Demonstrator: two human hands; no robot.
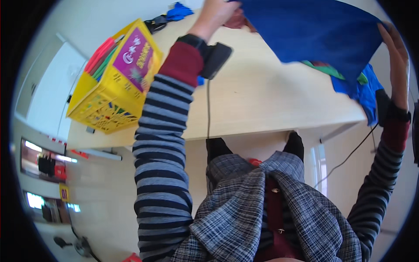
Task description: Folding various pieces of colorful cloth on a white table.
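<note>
Blue cloth (pixel 314 32) hangs stretched above table (pixel 262 100), left hand (pixel 214 14) and right hand (pixel 396 48) gripping its opposite ends. Looks like spreading-out step; next move seems to call for even tension, cloth lowered flat.

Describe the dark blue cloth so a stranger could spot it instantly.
Start at the pale table across the upper part of the view. Toward its far right side, a broad dark blue cloth is stretched between the left hand and the right hand. Unlike the brighter blue cloth and green cloth past its lower edge, it is spread wide and held up.
</note>
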